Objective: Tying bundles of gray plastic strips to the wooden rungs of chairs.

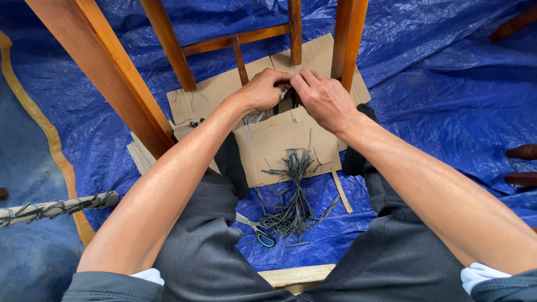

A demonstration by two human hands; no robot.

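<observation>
Your left hand point(263, 89) and right hand point(323, 99) are brought together, fingertips touching, at the far edge of the cardboard sheet point(279, 140). Both are curled around thin dark strands point(281, 96) pinched between them; whether the grip is tight cannot be told, since the fingers hide the contact. A few strand ends hang down from under your left hand onto the cardboard.

The cardboard lies flat on a blue tarp point(436, 84) covering the floor. A wooden frame point(168, 50) stands over the cardboard's far half: a thick leg near its left edge, a thinner one toward the middle, another upright point(349, 39) just beside your right hand, and a cross rail point(246, 38) joining them above your hands.

At the near edge of the cardboard lies a loose bundle of dark strands point(293, 190), spreading over the edge onto the tarp between your knees. Scissors point(258, 230) with dark green handles lie on the tarp just left of that bundle, touching its lower strands. A narrow cardboard strip point(342, 193) lies on the tarp at the sheet's near right corner.

A stack of pale thin slats point(140, 155) shows by the thick leg at the cardboard's left edge. A pale pole wrapped in dark lashing point(56, 208) lies well apart at the left edge of the tarp. You sit on a pale wooden plank point(296, 275).
</observation>
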